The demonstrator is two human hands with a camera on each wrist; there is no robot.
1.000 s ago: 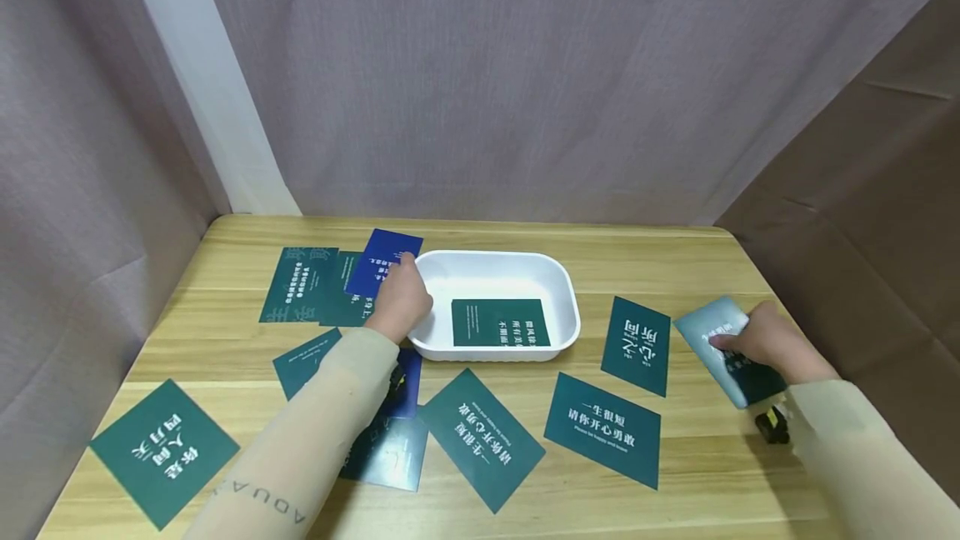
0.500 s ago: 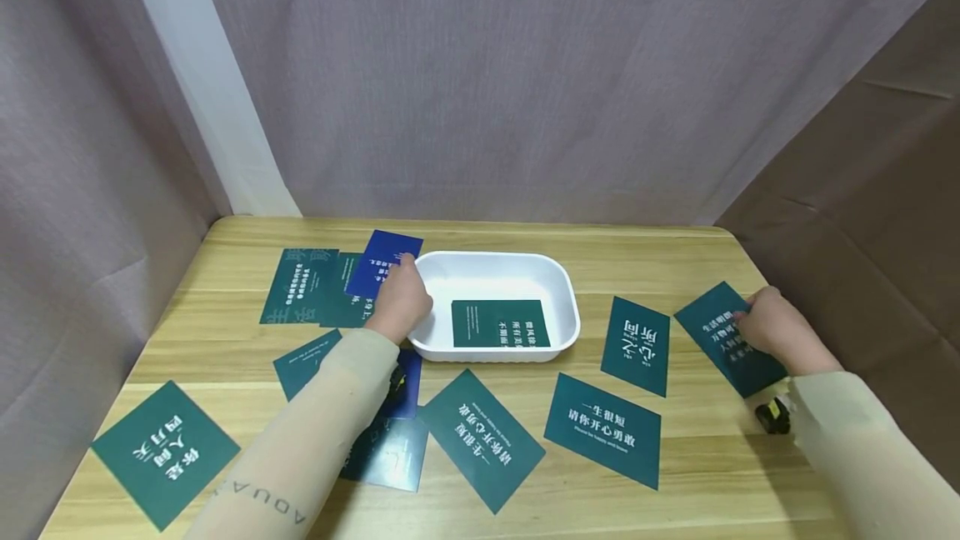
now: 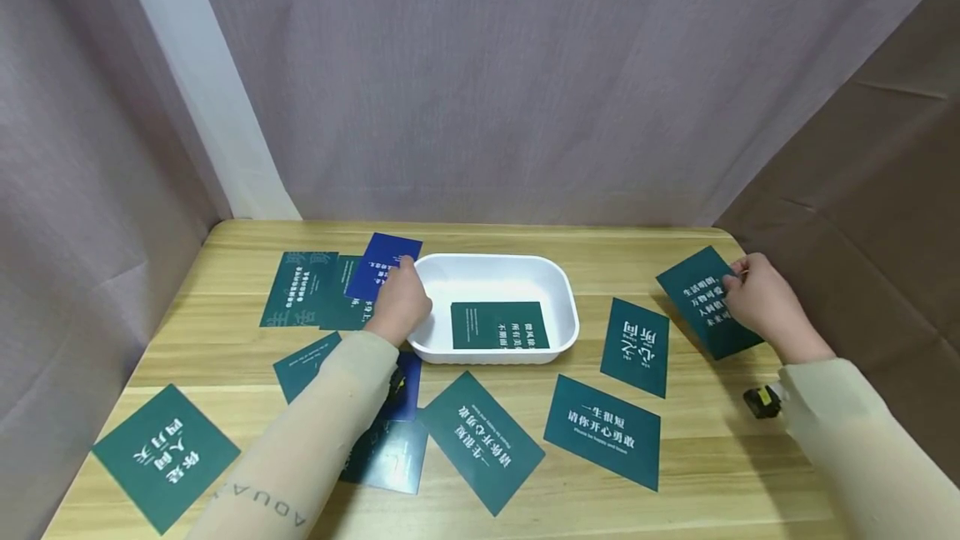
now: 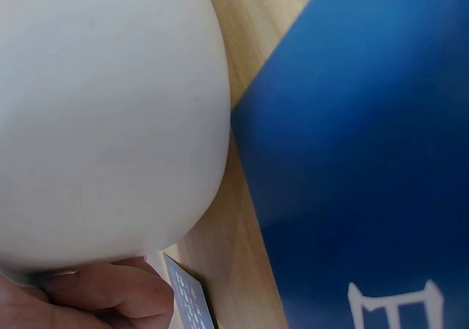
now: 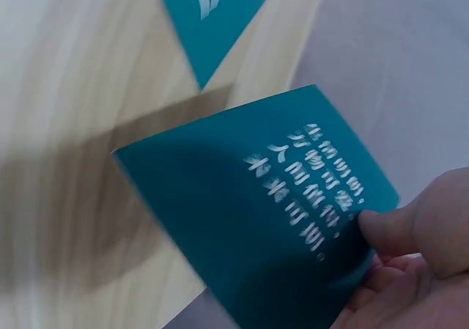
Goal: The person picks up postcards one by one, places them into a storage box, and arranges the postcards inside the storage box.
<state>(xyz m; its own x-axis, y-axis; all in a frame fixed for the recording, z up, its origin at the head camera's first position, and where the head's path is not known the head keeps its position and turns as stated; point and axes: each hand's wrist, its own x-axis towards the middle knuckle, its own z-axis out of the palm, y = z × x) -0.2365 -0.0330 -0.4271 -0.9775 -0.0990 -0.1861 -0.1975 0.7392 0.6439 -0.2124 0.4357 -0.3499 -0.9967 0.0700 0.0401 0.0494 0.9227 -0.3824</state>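
In the head view, my right hand (image 3: pixel 768 308) pinches a dark green card (image 3: pixel 693 300) with white lettering at the table's right. The right wrist view shows the thumb on the face of this card (image 5: pixel 212 190), tilted above the wood with its shadow below. My left hand (image 3: pixel 400 304) grips the left end of a white plastic tray (image 3: pixel 487 277). In the left wrist view, curled fingers (image 4: pixel 117 292) meet the edge of the tray (image 4: pixel 110 116). One green card (image 3: pixel 487 325) lies inside the tray.
Several green cards lie around the tray, including one lettered card (image 3: pixel 636 347) to its right and another (image 3: pixel 603 432) in front. A blue card (image 3: pixel 382 263) overlaps green ones at the back left. My left sleeve (image 3: pixel 300 448) partly covers some cards. Curtains (image 3: pixel 480 82) hang behind the table.
My right hand has lifted the green card off the table's right side and moved it up and slightly left. The left hand and tray have stayed put.
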